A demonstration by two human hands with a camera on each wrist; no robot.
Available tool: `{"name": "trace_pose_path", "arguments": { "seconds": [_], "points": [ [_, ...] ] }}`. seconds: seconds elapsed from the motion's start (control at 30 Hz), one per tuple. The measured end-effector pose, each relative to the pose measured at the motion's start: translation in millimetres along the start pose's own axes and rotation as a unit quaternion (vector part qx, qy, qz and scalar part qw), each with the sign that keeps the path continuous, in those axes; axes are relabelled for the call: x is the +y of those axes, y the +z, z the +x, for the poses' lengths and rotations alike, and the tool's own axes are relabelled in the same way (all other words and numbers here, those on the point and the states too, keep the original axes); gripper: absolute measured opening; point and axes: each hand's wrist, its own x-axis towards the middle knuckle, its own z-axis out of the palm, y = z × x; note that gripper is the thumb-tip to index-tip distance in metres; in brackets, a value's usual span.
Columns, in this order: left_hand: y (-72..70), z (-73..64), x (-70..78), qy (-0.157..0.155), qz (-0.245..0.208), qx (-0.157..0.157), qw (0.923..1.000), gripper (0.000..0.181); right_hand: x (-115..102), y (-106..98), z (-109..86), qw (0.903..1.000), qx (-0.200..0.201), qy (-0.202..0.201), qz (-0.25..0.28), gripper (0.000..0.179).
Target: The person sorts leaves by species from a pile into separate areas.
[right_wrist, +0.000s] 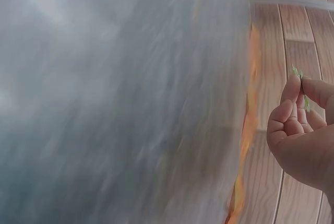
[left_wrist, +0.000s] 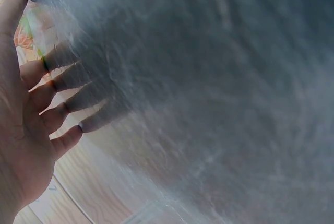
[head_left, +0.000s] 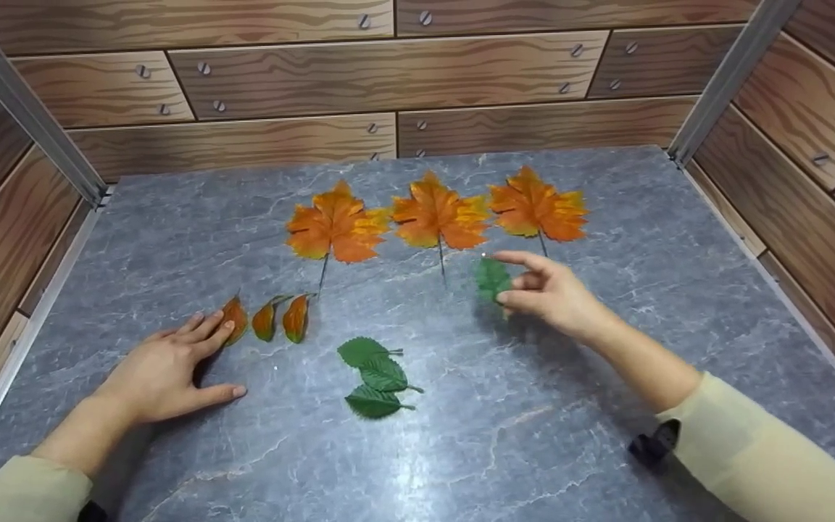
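Observation:
My right hand pinches a green leaf between thumb and fingers above the table; the leaf is blurred in the head view and edge-on in the right wrist view. Fingers spread, my left hand lies on the table at the left, its fingertips on a small orange-brown leaf. Beside that one are two more small leaves, a middle one and a right one. Between the hands are three green leaves, a top one, a middle one and a bottom one, stacked in an overlapping column.
Three orange maple leaves, a left one, a middle one and a right one, lie in a row at the back, stems toward me. Wood-patterned walls enclose the grey marbled table at the back and sides.

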Motion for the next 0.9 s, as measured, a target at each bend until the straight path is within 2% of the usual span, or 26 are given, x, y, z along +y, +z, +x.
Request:
{"name": "trace_pose_path", "arguments": {
  "seconds": [0.17,0.4,0.9],
  "points": [
    [-0.2,-0.3,0.1,-0.003,0.002,-0.003,1.0,0.104,11.5,-20.3,-9.0,0.9995,0.015,0.019,-0.021,0.071],
    [-0.8,0.1,0.1,-0.004,-0.001,-0.003,1.0,0.104,25.0,-37.4,-17.6,0.9965,0.033,0.049,-0.059,0.072],
    [-1.9,1.5,1.1,-0.007,-0.002,-0.006,1.0,0.104,39.6,-45.4,-18.1,0.9936,0.025,0.06,-0.092,0.073]
  ]
}}
